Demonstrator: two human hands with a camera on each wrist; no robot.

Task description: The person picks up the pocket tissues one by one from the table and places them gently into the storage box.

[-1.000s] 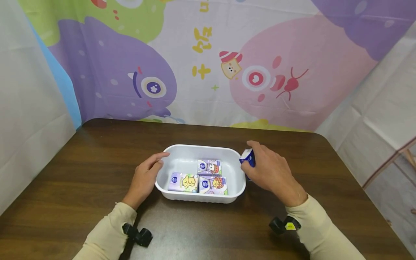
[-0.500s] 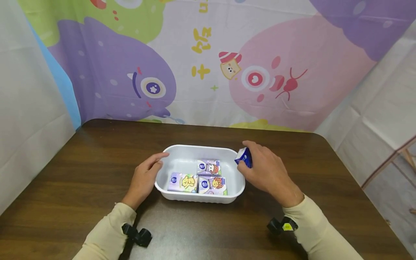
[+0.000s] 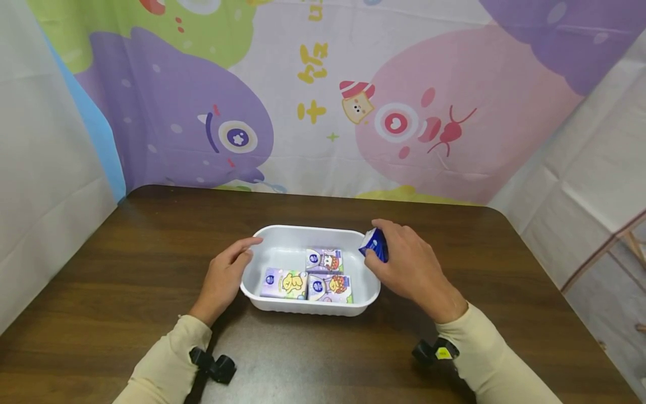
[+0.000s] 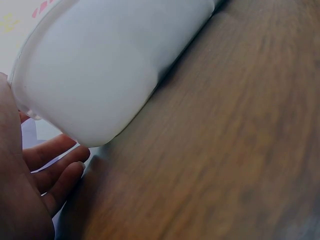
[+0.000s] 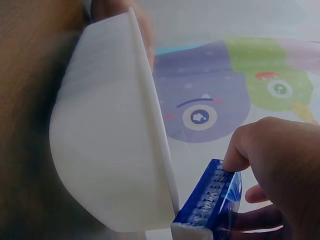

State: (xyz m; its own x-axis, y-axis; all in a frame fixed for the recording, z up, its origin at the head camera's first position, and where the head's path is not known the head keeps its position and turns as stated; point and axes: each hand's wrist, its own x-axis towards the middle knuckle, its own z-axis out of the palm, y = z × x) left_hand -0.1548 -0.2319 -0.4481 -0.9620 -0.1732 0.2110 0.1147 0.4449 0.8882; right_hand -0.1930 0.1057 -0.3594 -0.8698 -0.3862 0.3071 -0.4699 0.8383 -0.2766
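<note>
Three lilac cartoon-printed tissue packs lie in a white plastic tub: a bear pack (image 3: 284, 283) at the front left, another pack (image 3: 330, 288) beside it and a third pack (image 3: 324, 260) behind. My left hand (image 3: 229, 275) holds the tub's left rim (image 3: 250, 292), thumb and index finger over the edge. Its other fingers (image 4: 57, 172) lie loosely against the outer end wall in the left wrist view. At the tub's right rim, my right hand (image 3: 409, 258) pinches a blue tissue pack (image 3: 374, 246) with a white end. In the right wrist view, this pack (image 5: 207, 200) is tilted beside the rim.
The tub stands on a dark wooden table (image 3: 151, 269). A cartoon-printed cloth (image 3: 313, 151) hangs behind the table's back edge, with white cloth walls (image 3: 55, 168) at both sides. Both wrists wear black camera mounts (image 3: 214, 366).
My right hand has moved left with the blue tissue pack, from outside the tub's right end to over its rim. The left hand, tub and packs inside have stayed in place.
</note>
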